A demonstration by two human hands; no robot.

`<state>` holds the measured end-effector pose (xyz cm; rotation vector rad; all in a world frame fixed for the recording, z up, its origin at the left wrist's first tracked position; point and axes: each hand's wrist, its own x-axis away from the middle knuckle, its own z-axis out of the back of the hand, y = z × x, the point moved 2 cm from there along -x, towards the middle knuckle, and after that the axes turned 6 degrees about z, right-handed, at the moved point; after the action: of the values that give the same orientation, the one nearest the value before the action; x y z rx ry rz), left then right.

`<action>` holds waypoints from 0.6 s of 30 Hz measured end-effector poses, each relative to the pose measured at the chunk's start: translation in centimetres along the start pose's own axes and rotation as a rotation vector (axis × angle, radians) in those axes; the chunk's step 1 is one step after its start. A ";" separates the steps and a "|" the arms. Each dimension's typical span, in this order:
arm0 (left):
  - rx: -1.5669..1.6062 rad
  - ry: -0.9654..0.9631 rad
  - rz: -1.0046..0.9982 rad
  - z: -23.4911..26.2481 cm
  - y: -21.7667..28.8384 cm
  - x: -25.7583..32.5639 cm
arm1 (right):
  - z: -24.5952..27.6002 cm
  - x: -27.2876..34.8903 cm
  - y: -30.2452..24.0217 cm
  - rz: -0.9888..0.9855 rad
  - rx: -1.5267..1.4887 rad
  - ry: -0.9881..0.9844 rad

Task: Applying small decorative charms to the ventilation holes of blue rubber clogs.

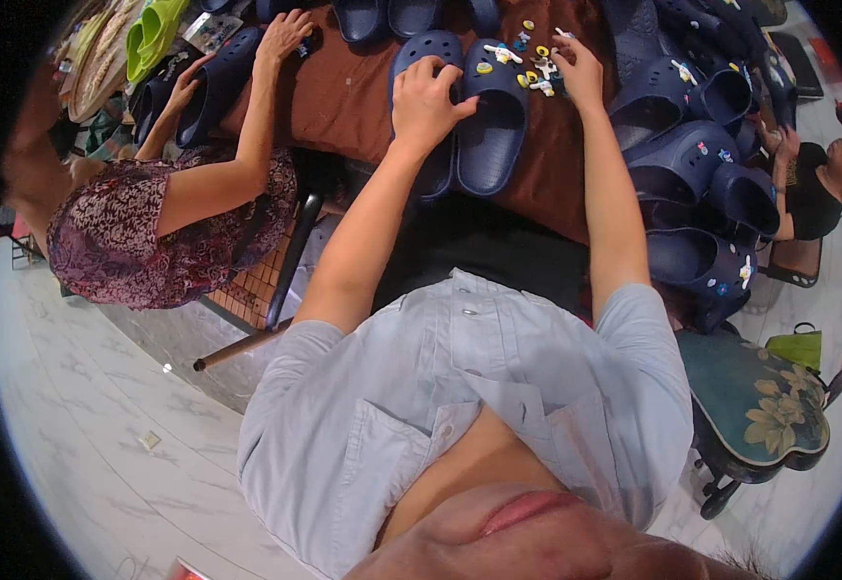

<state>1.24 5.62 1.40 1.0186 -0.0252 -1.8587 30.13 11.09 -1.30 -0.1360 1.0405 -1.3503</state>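
A pair of navy clogs lies before me on the brown cloth: the left clog and the right clog. My left hand rests over the left clog with fingers bent and apart, its thumb reaching toward the right clog. On the right clog's toe sit a white figure charm and a yellow round charm. My right hand is at a loose pile of small shoe charms, fingertips drawn together. A white charm shows by those fingertips; whether they grip anything is too small to tell.
Many navy clogs with charms are heaped on the right. To the left, a person in a patterned top handles a navy clog. Another person in black sits far right. A flowered stool stands at the lower right.
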 end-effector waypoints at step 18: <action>-0.071 -0.015 -0.015 0.3 -0.1 -0.2 | -2.1 10.1 -7.5 -0.122 -0.302 0.243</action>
<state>0.98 5.65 1.68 0.9584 0.0394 -1.8678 21.94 1.50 -3.16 -0.2688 1.4593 -1.3336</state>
